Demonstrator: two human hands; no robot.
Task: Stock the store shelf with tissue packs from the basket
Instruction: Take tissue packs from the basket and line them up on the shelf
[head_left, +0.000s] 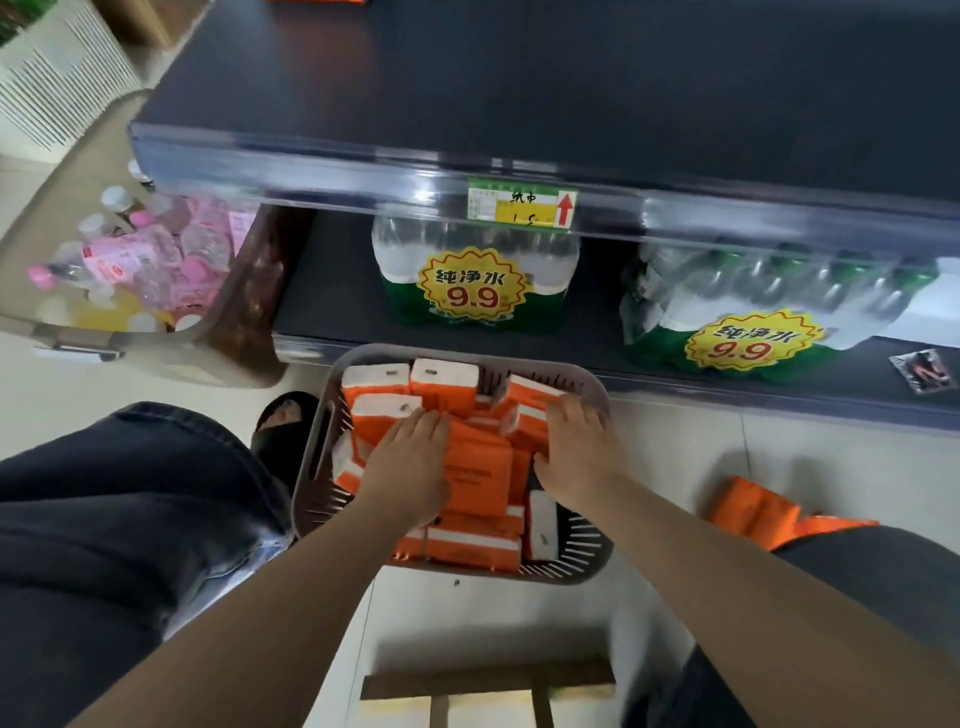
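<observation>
A grey slotted basket (576, 564) stands on the floor in front of the shelf, filled with several orange-and-white tissue packs (480, 473). My left hand (410, 462) lies flat on the packs at the basket's left, fingers straight. My right hand (579, 449) reaches into the right side, fingers curled down over the packs there; whether it grips one I cannot tell. The dark shelf board (519, 88) above carries a price label (522, 202) on its front rail, and only its far edge shows something orange.
Two shrink-wrapped water bottle bundles (475, 280) (753, 317) fill the lower shelf. A bin of pink-capped bottles (140, 270) sits at the left. Loose orange packs (753, 512) lie on the floor at right. My knee (114, 509) and a sandalled foot (285, 421) flank the basket; a wooden stool (488, 680) is below.
</observation>
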